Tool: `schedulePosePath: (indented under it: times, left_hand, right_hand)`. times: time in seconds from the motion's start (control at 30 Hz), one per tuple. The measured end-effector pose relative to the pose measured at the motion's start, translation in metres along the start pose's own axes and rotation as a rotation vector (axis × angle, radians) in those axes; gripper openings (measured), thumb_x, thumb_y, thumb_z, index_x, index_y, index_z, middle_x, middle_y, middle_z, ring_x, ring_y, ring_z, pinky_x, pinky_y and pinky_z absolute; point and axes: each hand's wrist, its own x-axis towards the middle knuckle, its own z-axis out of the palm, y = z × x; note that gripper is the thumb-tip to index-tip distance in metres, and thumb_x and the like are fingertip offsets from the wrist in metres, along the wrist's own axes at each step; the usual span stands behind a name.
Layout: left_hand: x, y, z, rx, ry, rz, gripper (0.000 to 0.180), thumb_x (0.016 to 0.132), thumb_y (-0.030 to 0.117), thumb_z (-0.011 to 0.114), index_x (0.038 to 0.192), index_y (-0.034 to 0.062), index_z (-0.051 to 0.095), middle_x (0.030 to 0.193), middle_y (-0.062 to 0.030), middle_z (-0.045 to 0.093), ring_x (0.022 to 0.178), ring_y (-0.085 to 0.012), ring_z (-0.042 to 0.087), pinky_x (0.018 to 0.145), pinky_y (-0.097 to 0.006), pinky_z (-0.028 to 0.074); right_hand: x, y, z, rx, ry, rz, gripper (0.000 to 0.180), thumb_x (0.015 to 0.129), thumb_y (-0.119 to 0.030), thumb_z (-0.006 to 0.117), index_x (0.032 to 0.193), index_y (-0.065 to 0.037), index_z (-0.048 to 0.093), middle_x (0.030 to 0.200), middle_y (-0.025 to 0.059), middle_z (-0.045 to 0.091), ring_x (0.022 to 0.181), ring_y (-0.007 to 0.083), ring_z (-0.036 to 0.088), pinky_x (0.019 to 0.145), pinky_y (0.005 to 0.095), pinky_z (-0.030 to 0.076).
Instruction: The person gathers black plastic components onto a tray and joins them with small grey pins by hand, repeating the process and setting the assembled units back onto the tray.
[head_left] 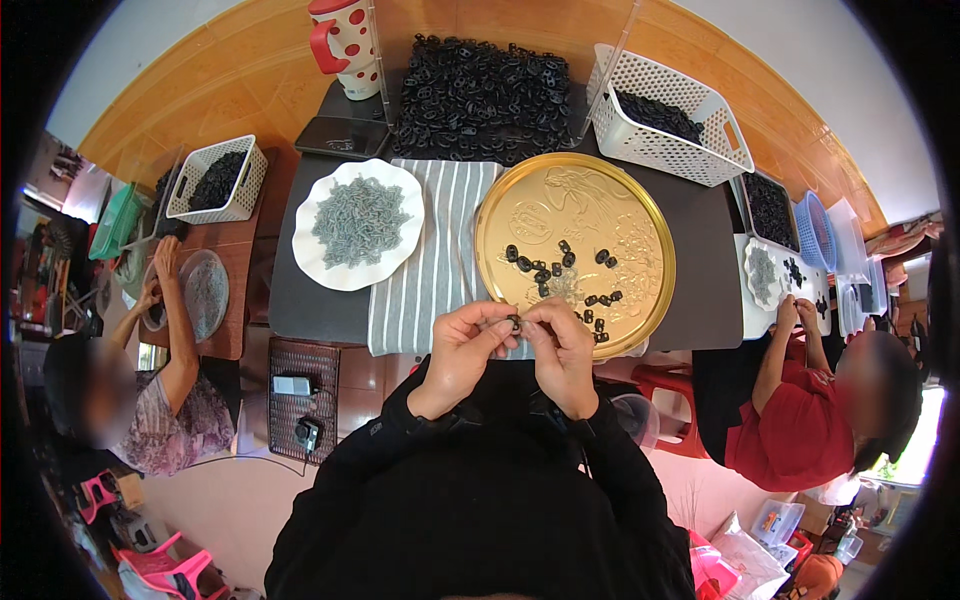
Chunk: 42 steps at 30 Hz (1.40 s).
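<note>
Fingers (480, 312) near gold tray's rim (660, 295)

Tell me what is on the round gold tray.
The round shiny gold tray carries scattered small black rounded pieces and a little heap of small translucent parts. The surface directly beneath them cannot be seen.

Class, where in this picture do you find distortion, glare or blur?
Head view: orange wall panelling bends near the rim; a white patch at far right is washed out; the left co-worker's head and right co-worker's head are blurred; the gold tray shines.
</note>
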Motion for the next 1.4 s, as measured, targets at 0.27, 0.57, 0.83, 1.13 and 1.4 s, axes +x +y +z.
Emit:
schedulePosePath:
  times: [0.27, 0.57, 0.83, 1.13, 1.4]
  left_hand:
    - [-0.002, 0.000, 0.000, 0.008, 0.008, 0.040, 0.014, 0.088, -0.001, 0.059, 0.100, -0.0012, 0.065, 0.080, -0.0049, 0.065, 0.068, -0.0083, 0.060, 0.057, -0.020, 0.047]
    - [-0.004, -0.002, 0.000, 0.047, 0.025, 0.078, 0.014, 0.088, -0.002, 0.059, 0.100, -0.0008, 0.066, 0.079, -0.0038, 0.064, 0.066, -0.0072, 0.058, 0.056, -0.020, 0.046]
    - [0.006, -0.002, -0.014, -0.031, 0.023, 0.106, 0.022, 0.087, -0.003, 0.058, 0.108, -0.0029, 0.063, 0.083, -0.0072, 0.066, 0.068, -0.0100, 0.060, 0.058, -0.021, 0.047]
    - [0.007, -0.004, -0.023, -0.067, 0.002, 0.070, 0.022, 0.087, -0.003, 0.058, 0.108, -0.0027, 0.063, 0.089, -0.0089, 0.066, 0.070, -0.0110, 0.061, 0.060, -0.021, 0.047]
    - [0.008, -0.006, -0.026, -0.097, -0.012, 0.073, 0.020, 0.087, -0.003, 0.058, 0.106, -0.0023, 0.064, 0.090, -0.0085, 0.066, 0.070, -0.0109, 0.061, 0.061, -0.021, 0.047]
  right_hand:
    - [0.003, -0.004, -0.001, -0.098, -0.049, -0.100, 0.009, 0.081, 0.008, 0.056, 0.085, 0.000, 0.053, 0.074, 0.0119, 0.051, 0.063, 0.0248, 0.052, 0.057, 0.0306, 0.042]
    - [0.006, -0.004, -0.004, -0.130, -0.148, -0.090, 0.008, 0.082, 0.006, 0.056, 0.087, 0.001, 0.053, 0.075, 0.0131, 0.050, 0.064, 0.0269, 0.052, 0.057, 0.0321, 0.042]
    - [0.058, -0.006, -0.041, -0.653, -0.134, -0.184, 0.009, 0.079, -0.005, 0.062, 0.086, 0.000, 0.060, 0.079, 0.0157, 0.054, 0.070, 0.0309, 0.058, 0.062, 0.0383, 0.046]
    - [0.071, 0.004, -0.026, -1.024, -0.361, -0.154, 0.010, 0.073, -0.008, 0.061, 0.080, -0.001, 0.061, 0.081, 0.0189, 0.055, 0.072, 0.0355, 0.059, 0.062, 0.0404, 0.050]
    - [0.070, 0.026, -0.028, -0.836, -0.420, -0.155, 0.009, 0.075, -0.003, 0.060, 0.083, 0.000, 0.058, 0.078, 0.0164, 0.058, 0.071, 0.0325, 0.059, 0.063, 0.0378, 0.049]
